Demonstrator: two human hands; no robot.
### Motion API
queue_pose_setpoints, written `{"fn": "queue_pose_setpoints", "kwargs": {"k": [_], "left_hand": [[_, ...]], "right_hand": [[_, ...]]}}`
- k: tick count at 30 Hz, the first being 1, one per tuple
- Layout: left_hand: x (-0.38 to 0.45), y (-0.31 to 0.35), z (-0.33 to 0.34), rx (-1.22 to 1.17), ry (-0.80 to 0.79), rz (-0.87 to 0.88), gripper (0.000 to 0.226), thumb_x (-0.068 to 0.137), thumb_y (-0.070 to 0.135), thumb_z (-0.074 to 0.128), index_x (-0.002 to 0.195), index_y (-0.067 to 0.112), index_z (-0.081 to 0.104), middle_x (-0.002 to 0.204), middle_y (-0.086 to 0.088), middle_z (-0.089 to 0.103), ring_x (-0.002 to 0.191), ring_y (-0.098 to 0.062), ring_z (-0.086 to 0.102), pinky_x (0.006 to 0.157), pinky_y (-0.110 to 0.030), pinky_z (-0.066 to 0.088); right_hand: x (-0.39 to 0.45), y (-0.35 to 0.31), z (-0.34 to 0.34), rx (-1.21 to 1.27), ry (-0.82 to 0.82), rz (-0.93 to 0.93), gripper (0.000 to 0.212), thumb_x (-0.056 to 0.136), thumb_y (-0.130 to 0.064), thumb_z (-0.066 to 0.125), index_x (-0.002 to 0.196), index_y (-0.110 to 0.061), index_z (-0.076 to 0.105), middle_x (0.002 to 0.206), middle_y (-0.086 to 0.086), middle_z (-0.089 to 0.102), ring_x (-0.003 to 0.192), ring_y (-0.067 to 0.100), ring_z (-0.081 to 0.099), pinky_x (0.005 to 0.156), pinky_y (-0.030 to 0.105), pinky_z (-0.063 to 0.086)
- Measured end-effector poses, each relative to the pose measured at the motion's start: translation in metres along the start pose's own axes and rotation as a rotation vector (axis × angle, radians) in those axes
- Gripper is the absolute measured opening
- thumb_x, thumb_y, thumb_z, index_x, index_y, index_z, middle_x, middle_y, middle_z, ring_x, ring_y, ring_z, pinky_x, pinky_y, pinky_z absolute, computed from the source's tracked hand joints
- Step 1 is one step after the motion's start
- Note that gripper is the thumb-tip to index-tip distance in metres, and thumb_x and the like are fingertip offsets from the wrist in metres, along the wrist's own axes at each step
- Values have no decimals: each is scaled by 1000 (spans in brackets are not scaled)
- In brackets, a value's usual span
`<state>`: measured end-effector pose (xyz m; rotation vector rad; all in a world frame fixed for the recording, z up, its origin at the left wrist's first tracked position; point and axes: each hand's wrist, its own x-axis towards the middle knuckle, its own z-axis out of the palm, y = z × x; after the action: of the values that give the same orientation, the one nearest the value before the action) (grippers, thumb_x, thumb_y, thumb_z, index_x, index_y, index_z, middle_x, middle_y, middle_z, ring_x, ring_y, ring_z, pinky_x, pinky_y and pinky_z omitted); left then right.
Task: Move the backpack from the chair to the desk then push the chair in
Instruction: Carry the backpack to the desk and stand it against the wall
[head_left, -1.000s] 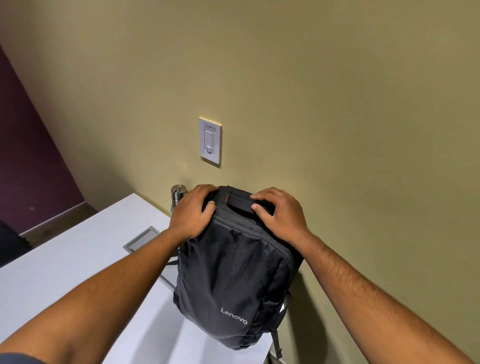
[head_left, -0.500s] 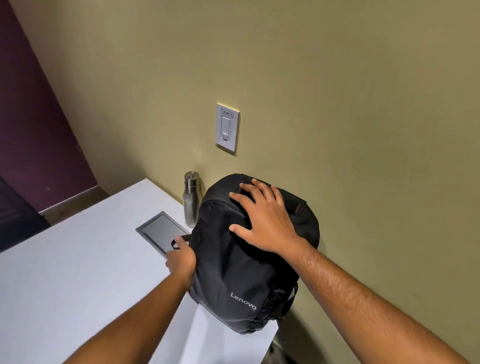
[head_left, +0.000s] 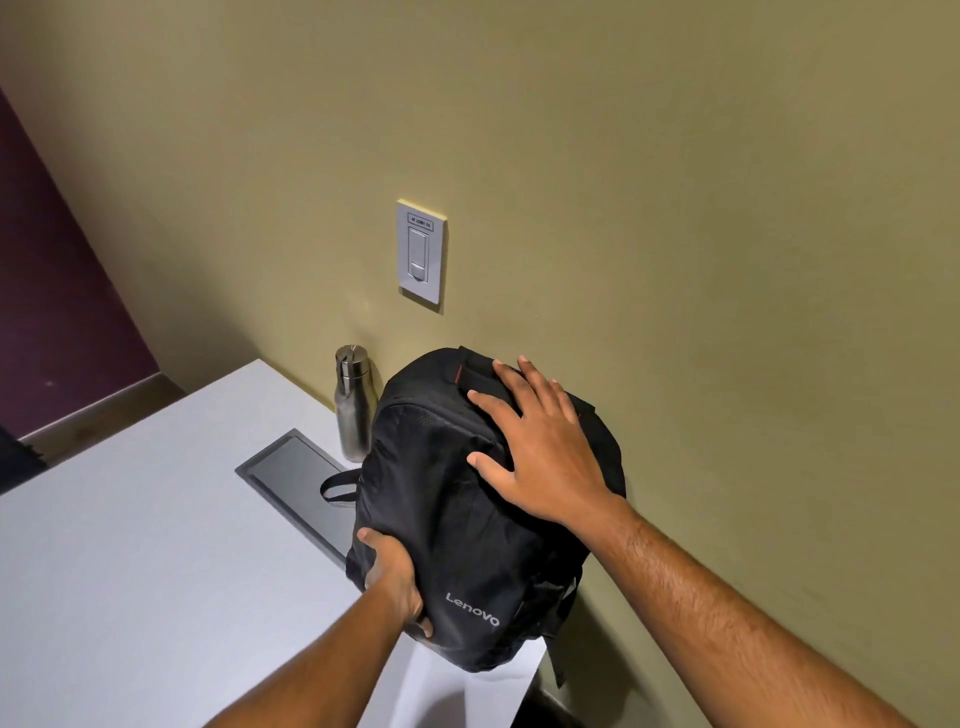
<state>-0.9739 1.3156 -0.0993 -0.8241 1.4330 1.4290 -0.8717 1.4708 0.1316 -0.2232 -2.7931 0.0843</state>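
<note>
A black Lenovo backpack (head_left: 457, 525) stands upright on the white desk (head_left: 145, 571), at its right corner and leaning against the olive wall. My right hand (head_left: 540, 447) lies flat with fingers spread on the backpack's upper front, just below its top handle. My left hand (head_left: 395, 582) grips the lower left side of the backpack near the base. One strap hangs over the desk's right edge. The chair is out of view.
A steel water bottle (head_left: 353, 405) stands by the wall just left of the backpack. A dark grey hatch (head_left: 291, 483) is set in the desk, partly under the backpack. A light switch (head_left: 421, 252) is on the wall above.
My left hand has slid from the backpack's top to its lower left side. My right hand has gone from gripping the top to lying flat on it. The backpack now sits lower against the wall.
</note>
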Motion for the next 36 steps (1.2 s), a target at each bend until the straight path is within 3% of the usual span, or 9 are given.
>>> {"fn": "queue_pose_setpoints", "kwargs": {"k": [3,10,15,19,23,27,31,34,36], "left_hand": [[7,5,16,52,-21,24,170,12,108,6,150,13,37,155,-17,40,133,-56,39,79,-93,16],[-48,21,35,-7,44,1,127,66,98,8,154,9,29,161,-17,29,144,-51,25,103,-85,12],[-53,21,29,-24,12,-24,123,69,96,8,156,10,24,162,-18,26,146,-50,22,107,-83,13],[-64,24,24,-9,34,35,108,82,86,9,155,10,27,161,-16,30,146,-44,27,116,-72,15],[-67,27,8,34,13,164,103,85,83,6,150,10,38,153,-15,44,139,-37,41,120,-58,26],[-87,28,-10,159,-51,332,96,90,79,8,150,12,39,148,-16,50,135,-39,47,116,-56,34],[-98,21,-30,498,50,635,85,95,73,14,147,12,42,146,-15,51,130,-40,51,111,-53,41],[-112,17,-46,770,148,919,68,100,62,22,129,10,56,132,-16,59,116,-35,59,103,-47,47],[-123,15,-58,930,218,1039,67,98,64,25,123,9,55,130,-17,58,116,-34,57,101,-47,48]], "right_hand": [[5,10,0,1,1,8,66,94,-59,57,154,-39,38,171,3,20,161,26,1,128,54,11],[11,17,2,-27,19,-2,61,96,-54,56,153,-40,41,169,2,28,160,25,10,128,52,14],[9,17,3,-46,30,-6,59,97,-53,56,153,-41,41,168,3,29,159,25,13,127,53,17],[4,14,3,-90,37,28,58,97,-54,55,152,-45,40,169,1,27,160,25,11,126,58,14],[-3,2,3,-131,64,103,58,97,-53,55,152,-46,38,169,3,27,160,27,8,126,60,10],[-15,-13,4,-158,85,145,64,97,-44,59,156,-39,35,171,9,19,160,30,7,126,60,14],[-34,-31,10,-143,113,175,72,96,-40,61,161,-31,31,174,15,1,161,30,-4,128,57,11],[-50,-44,20,-145,105,202,78,95,-40,61,163,-27,25,174,15,-8,160,30,-10,128,57,8],[-58,-52,25,-176,84,209,83,94,-41,62,164,-25,20,173,16,-9,160,31,-9,128,58,8]]}}
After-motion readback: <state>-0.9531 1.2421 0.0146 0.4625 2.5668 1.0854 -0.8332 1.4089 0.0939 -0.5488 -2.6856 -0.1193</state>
